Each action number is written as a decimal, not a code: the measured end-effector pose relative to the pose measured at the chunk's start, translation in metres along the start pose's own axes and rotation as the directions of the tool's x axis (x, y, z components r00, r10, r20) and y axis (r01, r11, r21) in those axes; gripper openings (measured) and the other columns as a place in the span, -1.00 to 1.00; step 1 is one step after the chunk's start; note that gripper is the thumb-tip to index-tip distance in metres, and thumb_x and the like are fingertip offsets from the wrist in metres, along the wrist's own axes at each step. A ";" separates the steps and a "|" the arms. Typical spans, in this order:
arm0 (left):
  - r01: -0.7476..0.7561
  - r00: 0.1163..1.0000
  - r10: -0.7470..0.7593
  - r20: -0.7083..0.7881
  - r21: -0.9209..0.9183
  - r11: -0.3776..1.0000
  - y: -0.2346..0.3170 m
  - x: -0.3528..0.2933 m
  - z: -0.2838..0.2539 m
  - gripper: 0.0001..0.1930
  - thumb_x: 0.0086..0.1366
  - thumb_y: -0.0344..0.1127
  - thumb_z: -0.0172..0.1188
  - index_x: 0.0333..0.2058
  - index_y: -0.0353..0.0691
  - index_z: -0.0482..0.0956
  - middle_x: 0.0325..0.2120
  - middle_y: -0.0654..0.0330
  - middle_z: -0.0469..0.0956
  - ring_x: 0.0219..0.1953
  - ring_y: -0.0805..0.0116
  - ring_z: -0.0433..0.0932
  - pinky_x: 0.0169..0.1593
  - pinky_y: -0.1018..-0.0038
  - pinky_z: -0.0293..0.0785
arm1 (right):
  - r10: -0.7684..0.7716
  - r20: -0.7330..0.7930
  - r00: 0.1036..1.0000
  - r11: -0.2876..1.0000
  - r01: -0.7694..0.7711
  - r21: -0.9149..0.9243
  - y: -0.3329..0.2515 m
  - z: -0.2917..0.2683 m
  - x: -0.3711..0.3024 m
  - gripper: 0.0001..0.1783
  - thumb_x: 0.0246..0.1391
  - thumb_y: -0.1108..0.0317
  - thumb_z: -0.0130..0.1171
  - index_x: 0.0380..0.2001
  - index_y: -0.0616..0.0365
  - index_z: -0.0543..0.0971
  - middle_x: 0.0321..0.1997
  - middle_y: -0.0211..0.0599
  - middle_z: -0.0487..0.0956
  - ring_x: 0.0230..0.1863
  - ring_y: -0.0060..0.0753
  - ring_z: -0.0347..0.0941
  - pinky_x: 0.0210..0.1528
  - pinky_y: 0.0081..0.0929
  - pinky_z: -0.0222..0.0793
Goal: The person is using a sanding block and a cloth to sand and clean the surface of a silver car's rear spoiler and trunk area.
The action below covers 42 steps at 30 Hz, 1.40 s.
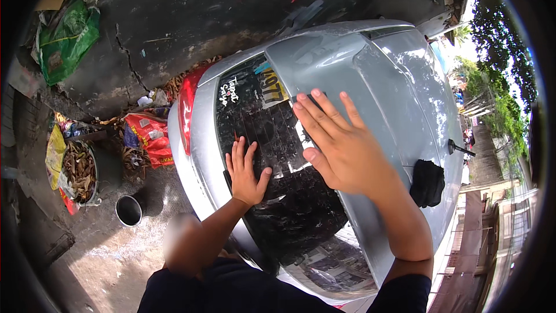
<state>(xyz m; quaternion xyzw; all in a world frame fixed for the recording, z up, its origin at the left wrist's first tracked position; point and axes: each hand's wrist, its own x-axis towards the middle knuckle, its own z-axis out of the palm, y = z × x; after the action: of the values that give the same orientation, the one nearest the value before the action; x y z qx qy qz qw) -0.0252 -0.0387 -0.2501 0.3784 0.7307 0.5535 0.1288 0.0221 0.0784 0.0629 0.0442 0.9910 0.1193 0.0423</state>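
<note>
My left hand (246, 175) lies on the dark rear window (295, 214) of a silver car, fingers spread and nothing in it. Higher up, my right hand (341, 148) is stretched out with its fingers a little apart, over the edge where the glass meets the silver spoiler (324, 69). Whether its palm touches the car I cannot tell. A yellow sticker (273, 88) with dark print is on the glass past my fingertips, beside white lettering. Dust and streaks show on the window, along with bright reflections.
On the car roof lie a bunched black cloth (427, 183) and, beside it, a short antenna (460, 148). A red tail light (188, 107) marks the car's left corner. Left on the ground stand a dark bucket (128, 211) and a container of dry leaves (79, 171), near a cracked wall (168, 17).
</note>
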 end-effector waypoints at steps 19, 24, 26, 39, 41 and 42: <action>0.008 1.000 -0.008 0.007 -0.026 1.000 0.001 -0.001 -0.002 -0.19 0.41 0.13 0.19 0.50 -0.14 0.24 0.59 -0.14 -0.01 0.63 -0.22 -0.10 0.58 -0.22 -0.37 | 0.013 0.017 1.000 0.998 -0.015 0.064 -0.004 -0.007 0.004 -0.38 0.50 0.15 -0.09 0.46 0.28 0.38 0.51 0.00 0.44 0.63 0.05 0.20 0.67 0.25 -0.24; -0.001 1.000 0.003 0.027 -0.049 0.999 0.006 -0.003 0.006 -0.19 0.40 0.10 0.22 0.49 -0.14 0.25 0.59 -0.14 -0.01 0.64 -0.21 -0.11 0.58 -0.21 -0.38 | 0.331 -0.074 0.941 0.637 -0.165 0.753 0.038 -0.039 -0.013 -0.66 0.43 0.29 0.06 0.16 0.22 0.51 0.23 -0.06 0.61 0.32 -0.11 0.51 0.47 -0.04 0.19; 0.006 1.000 -0.005 0.029 -0.046 0.999 0.004 -0.003 0.002 -0.19 0.40 0.10 0.22 0.49 -0.15 0.25 0.59 -0.14 -0.01 0.64 -0.21 -0.11 0.58 -0.21 -0.38 | 0.488 -0.055 0.871 0.300 -0.108 0.948 0.040 -0.039 -0.017 -0.76 0.39 0.35 0.15 0.05 0.18 0.53 0.12 -0.13 0.64 0.17 -0.23 0.59 0.35 -0.19 0.37; 0.002 1.000 -0.001 0.025 -0.042 0.999 0.003 -0.003 0.002 -0.20 0.39 0.08 0.21 0.49 -0.16 0.25 0.59 -0.15 -0.01 0.64 -0.22 -0.12 0.58 -0.21 -0.38 | 0.525 0.024 0.851 0.710 -0.453 0.540 0.005 -0.004 0.010 -0.69 0.20 0.28 0.43 -0.07 0.11 0.58 -0.46 -0.09 0.63 -0.45 -0.01 0.61 -0.32 -0.18 0.46; -0.003 1.000 0.004 0.020 -0.043 0.999 0.003 -0.003 0.003 -0.20 0.40 0.09 0.21 0.49 -0.16 0.26 0.59 -0.15 0.00 0.64 -0.22 -0.12 0.58 -0.20 -0.39 | 0.461 -0.106 0.881 0.767 -0.336 0.546 0.013 0.005 0.036 -0.69 0.20 0.29 0.43 -0.07 0.11 0.58 -0.39 -0.02 0.67 -0.35 0.12 0.65 -0.26 -0.11 0.50; -0.002 1.000 0.003 0.024 -0.039 0.999 0.002 -0.004 0.002 -0.20 0.40 0.09 0.21 0.49 -0.16 0.26 0.59 -0.15 0.00 0.64 -0.22 -0.12 0.58 -0.20 -0.39 | 0.498 -0.072 0.864 0.764 -0.397 0.509 0.015 0.006 0.055 -0.70 0.20 0.30 0.41 -0.06 0.10 0.58 -0.31 0.03 0.68 -0.26 0.20 0.65 -0.20 -0.05 0.51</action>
<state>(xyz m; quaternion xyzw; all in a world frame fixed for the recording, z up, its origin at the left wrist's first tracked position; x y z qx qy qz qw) -0.0200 -0.0396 -0.2498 0.3834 0.7176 0.5631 0.1444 -0.0306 0.0997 0.0566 0.2770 0.9482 -0.1183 -0.1012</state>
